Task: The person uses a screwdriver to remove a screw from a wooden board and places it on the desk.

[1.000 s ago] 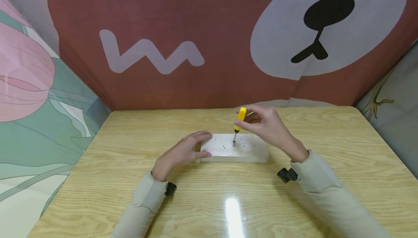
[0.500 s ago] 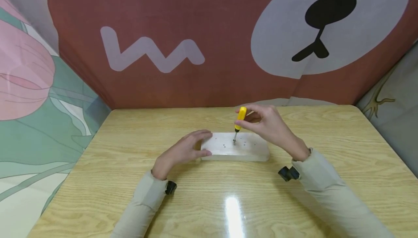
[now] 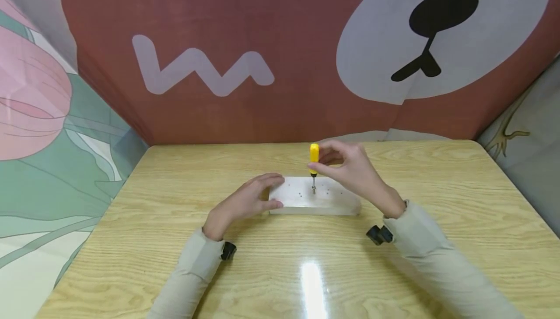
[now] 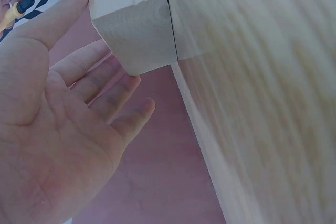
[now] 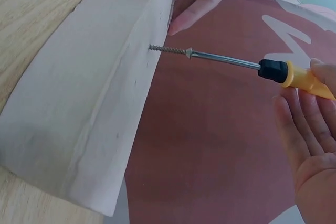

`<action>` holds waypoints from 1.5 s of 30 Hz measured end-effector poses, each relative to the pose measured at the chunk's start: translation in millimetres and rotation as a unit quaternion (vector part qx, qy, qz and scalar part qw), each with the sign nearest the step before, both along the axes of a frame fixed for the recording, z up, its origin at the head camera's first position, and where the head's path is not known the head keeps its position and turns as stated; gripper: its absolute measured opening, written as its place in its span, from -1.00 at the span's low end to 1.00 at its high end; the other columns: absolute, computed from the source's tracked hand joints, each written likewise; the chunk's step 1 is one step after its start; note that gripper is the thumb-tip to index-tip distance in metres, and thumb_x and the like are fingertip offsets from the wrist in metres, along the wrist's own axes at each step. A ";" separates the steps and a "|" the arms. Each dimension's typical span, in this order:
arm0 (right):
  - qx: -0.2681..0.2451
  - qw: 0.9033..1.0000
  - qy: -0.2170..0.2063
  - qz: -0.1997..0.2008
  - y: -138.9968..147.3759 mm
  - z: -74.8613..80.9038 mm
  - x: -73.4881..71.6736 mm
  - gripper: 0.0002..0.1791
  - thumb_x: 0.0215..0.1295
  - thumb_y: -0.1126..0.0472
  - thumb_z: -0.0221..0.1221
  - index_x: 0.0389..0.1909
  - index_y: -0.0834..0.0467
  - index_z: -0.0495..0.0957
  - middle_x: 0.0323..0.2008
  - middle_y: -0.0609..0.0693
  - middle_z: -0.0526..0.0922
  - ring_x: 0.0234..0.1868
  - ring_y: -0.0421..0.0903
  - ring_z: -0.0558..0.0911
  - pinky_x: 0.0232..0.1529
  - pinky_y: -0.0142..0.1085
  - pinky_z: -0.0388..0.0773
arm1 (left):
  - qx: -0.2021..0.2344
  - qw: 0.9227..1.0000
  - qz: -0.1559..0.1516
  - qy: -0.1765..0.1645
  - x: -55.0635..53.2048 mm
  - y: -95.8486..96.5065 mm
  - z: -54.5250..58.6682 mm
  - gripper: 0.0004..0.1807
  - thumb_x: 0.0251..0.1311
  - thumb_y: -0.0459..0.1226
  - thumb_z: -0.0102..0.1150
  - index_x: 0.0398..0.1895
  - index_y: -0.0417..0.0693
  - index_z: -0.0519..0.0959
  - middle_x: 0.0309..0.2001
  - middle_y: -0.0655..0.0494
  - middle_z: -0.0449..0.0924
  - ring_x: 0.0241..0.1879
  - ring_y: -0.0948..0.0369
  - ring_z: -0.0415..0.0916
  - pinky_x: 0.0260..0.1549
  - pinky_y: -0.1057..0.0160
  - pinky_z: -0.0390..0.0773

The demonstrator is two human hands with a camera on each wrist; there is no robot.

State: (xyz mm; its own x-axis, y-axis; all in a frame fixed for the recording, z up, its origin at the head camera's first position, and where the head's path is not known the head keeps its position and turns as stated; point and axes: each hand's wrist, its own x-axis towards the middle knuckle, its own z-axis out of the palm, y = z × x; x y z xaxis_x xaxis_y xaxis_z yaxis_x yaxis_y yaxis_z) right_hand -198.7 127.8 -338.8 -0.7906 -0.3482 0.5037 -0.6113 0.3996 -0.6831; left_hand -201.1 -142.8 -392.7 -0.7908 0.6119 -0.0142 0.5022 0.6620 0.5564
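Observation:
A pale wooden block (image 3: 314, 199) lies flat on the table (image 3: 280, 260), with small holes in its top. My left hand (image 3: 245, 202) rests against the block's left end (image 4: 134, 24) with straight fingers, thumb along the near edge. My right hand (image 3: 347, 166) pinches the yellow handle of a small screwdriver (image 3: 314, 156), held upright. Its tip (image 5: 190, 53) sits in the head of a screw (image 5: 167, 49) that stands mostly out of the block (image 5: 100, 108). The screwdriver's handle (image 5: 302, 75) lies between my fingertips.
Patterned fabric screens close the table in at the back (image 3: 280, 56), left (image 3: 48, 129) and right (image 3: 529, 163). Bare tabletop lies in front of the block and to both sides. A lamp glare (image 3: 312, 285) shines on the near table surface.
The screwdriver handle has swung from leaning right to standing upright, and my right hand shifted slightly left. My left hand and the block have stayed put.

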 end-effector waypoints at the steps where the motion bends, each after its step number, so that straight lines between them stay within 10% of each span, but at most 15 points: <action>1: -0.001 1.000 0.000 -0.001 -0.9 -0.6 -0.2 -0.70 0.06 0.35 0.45 -0.16 0.25 0.66 -0.31 0.08 0.77 -0.36 -0.11 0.75 -0.29 -0.47 0.70 | 0.000 1.000 0.001 0.000 0.2 -0.1 0.1 -0.28 0.27 -0.05 0.29 0.43 -0.14 0.34 0.47 -0.09 0.27 0.49 0.00 0.18 0.49 -0.02 0.20; 45: -0.017 0.999 -0.037 0.002 -6.5 -0.4 1.1 -0.76 0.10 0.30 0.44 -0.19 0.23 0.69 -0.34 0.07 0.79 -0.38 -0.19 0.75 -0.31 -0.44 0.71 | 0.001 1.000 0.002 -0.005 -1.2 0.8 -1.2 -0.29 0.26 -0.07 0.30 0.42 -0.15 0.35 0.47 -0.06 0.29 0.49 0.01 0.19 0.49 0.01 0.22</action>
